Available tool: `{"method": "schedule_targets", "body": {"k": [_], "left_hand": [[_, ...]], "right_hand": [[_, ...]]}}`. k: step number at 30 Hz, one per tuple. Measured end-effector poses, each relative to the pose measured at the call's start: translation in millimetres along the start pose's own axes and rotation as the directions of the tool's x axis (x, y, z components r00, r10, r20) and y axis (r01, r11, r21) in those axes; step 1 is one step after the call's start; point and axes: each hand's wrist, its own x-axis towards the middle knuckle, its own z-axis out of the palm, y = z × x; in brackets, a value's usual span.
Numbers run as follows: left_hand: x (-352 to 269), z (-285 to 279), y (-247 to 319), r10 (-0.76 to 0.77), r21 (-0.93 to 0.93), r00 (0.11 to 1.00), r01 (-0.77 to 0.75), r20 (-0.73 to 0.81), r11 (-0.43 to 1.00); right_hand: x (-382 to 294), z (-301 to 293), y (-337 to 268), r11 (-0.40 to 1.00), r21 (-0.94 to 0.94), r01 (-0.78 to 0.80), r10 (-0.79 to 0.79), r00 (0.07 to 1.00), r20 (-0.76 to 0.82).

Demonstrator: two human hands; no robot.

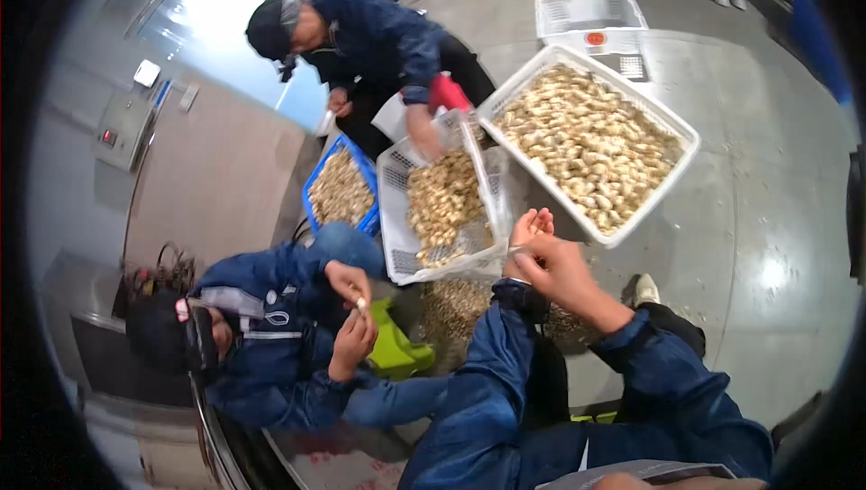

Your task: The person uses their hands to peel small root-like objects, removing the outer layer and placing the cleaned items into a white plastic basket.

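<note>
My left hand reaches forward, palm partly up with fingers loosely curled, and I see nothing in it. Across its wrist lies my right hand, bent at the fingers. Its fingertips are by the left cuff; whether they grip anything is unclear. Just left of my hands is a white plastic crate, tilted and partly filled with small tan and cream pieces, perhaps mushrooms. Ahead and to the right, a larger white crate is heaped with similar pieces.
One co-worker reaches into the tilted crate. Another person at left holds a small pale piece in both hands. A blue crate of pieces, scraps on the floor, a lime-green stool and a white basket are nearby.
</note>
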Motion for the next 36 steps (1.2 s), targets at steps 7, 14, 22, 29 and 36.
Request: {"method": "schedule_targets", "body": {"k": [7, 14, 22, 29, 36], "left_hand": [[28.6, -112.4, 153.2, 0.31, 0.179, 0.94, -0.283, -0.144, 0.942], [68.2, -176.5, 228.1, 0.124, 0.977, 0.978, 0.18, -0.166, -0.115], [111.9, -129.1, 177.4, -0.272, 0.913, 0.888, 0.297, -0.372, -0.278], [152.2, -169.4, 154.0, -0.45, 0.873, 0.821, 0.461, -0.35, 0.162], [148.2, -180.9, 153.7, -0.511, 0.756, 0.777, 0.57, -0.368, 0.322]], "right_hand": [[8.0, 1.4, 11.1, 0.992, -0.109, -0.058, 0.065, 0.996, 0.069], [22.5, 6.9, 24.5, 0.979, -0.194, -0.059, 0.091, 0.983, 0.161], [43.4, 23.5, 38.0, 0.962, -0.248, -0.118, 0.167, 0.968, 0.189], [51.0, 33.2, 42.1, 0.958, -0.271, -0.096, 0.156, 0.965, 0.21], [52.6, 38.3, 41.8, 0.962, -0.261, -0.084, 0.149, 0.959, 0.242]]}}
